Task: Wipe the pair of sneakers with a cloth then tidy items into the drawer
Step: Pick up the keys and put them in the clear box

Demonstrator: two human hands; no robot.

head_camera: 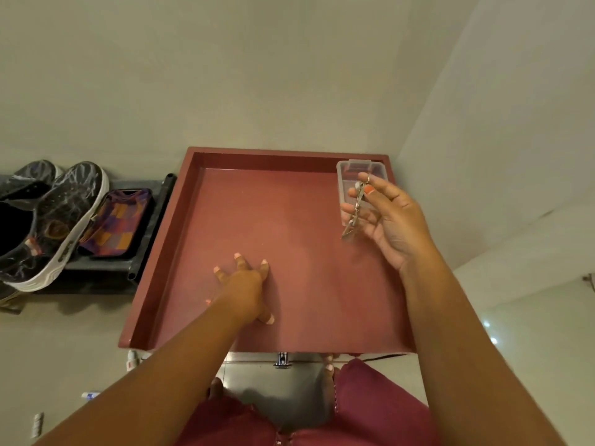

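Note:
A red-brown drawer lies open on the floor in front of me. My left hand presses flat on its bottom with fingers spread. My right hand hovers over the drawer's far right corner and pinches a small metal tool, like a nail clipper or key ring, between thumb and fingers. A clear plastic box sits in that corner, under the hand. The dark sneakers with white soles stand on a black rack to the left. A checked cloth lies in a tray beside them.
The black rack touches the drawer's left side. Small items lie on the floor at lower left: a white bottle, a tube and a small white object. My knees in red fabric fill the bottom. Walls close in behind and right.

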